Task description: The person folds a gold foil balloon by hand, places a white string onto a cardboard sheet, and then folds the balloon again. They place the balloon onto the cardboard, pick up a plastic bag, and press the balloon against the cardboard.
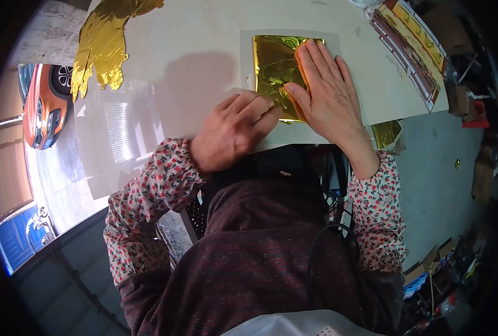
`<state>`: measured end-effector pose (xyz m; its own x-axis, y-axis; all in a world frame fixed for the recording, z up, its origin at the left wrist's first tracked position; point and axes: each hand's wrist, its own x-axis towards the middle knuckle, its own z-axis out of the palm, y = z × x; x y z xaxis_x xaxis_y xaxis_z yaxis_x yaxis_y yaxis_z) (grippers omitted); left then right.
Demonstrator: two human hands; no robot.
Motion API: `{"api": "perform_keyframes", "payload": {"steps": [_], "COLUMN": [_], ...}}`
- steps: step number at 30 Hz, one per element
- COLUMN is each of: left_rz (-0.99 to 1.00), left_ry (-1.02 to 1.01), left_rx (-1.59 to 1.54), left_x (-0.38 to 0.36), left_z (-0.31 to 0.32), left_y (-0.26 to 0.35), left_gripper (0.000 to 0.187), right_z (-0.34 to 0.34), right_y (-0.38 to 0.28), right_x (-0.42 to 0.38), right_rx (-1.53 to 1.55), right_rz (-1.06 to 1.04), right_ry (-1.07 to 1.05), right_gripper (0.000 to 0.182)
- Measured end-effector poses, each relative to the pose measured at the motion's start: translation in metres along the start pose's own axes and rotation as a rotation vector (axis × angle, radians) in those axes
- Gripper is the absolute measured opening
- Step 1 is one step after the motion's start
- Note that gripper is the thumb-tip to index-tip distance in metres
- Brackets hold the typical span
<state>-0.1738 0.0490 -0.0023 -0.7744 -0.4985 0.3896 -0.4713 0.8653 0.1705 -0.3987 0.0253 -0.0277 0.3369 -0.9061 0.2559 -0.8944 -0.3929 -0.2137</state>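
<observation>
A shiny gold foil sheet (pixel 267 73) lies on a grey square mat (pixel 282 33) near the front edge of the table. Pressed flat on the right part of the foil is my right hand (pixel 330 101), its fingers stretched out and its thumb apart. My left hand (pixel 235 130) is closed in a pinch at the lower left edge of the foil. A small gold glint shows between its fingers, but what they hold is hidden.
Crumpled gold foil pieces (pixel 102 50) hang over the table's far left. A stack of printed red and yellow sheets (pixel 411 47) lies at the right. More gold foil (pixel 386 133) is below the right table edge. An orange car (pixel 47 109) stands outside at left.
</observation>
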Motion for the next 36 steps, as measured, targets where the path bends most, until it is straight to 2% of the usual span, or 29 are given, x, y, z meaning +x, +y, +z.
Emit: {"api": "perform_keyframes", "payload": {"steps": [8, 11, 20, 23, 26, 30, 33, 36], "left_rz": [0.024, -0.054, -0.037, 0.073, -0.035, -0.25, -0.111, -0.118], "left_ry": [0.026, -0.066, -0.05, 0.068, -0.019, 0.054, -0.011, 0.036], "left_rx": [0.109, 0.122, 0.082, 0.091, -0.097, -0.244, -0.15, -0.174], "left_x": [0.02, 0.03, 0.038, 0.017, -0.005, -0.021, -0.026, -0.03], "left_z": [0.003, 0.0, 0.004, 0.002, -0.004, -0.007, -0.011, -0.008], "left_y": [0.013, 0.016, 0.02, 0.01, -0.002, -0.002, -0.003, 0.008], "left_gripper": [0.025, 0.023, 0.03, 0.03, 0.028, 0.023, 0.032, 0.036], "right_z": [0.002, 0.003, 0.003, 0.002, 0.002, 0.004, 0.004, 0.005], "right_y": [-0.001, -0.001, -0.001, -0.002, -0.001, -0.003, -0.001, 0.001], "right_x": [0.002, 0.001, 0.001, 0.001, 0.0, 0.0, 0.0, 0.0], "right_rx": [-0.011, -0.009, 0.0, 0.009, 0.001, -0.015, -0.02, -0.019], "right_rz": [-0.051, -0.053, -0.042, -0.038, -0.041, -0.042, -0.046, -0.047], "right_ry": [0.082, 0.086, 0.086, 0.084, 0.087, 0.086, 0.094, 0.099], "right_gripper": [0.067, 0.067, 0.067, 0.067, 0.067, 0.067, 0.067, 0.067]}}
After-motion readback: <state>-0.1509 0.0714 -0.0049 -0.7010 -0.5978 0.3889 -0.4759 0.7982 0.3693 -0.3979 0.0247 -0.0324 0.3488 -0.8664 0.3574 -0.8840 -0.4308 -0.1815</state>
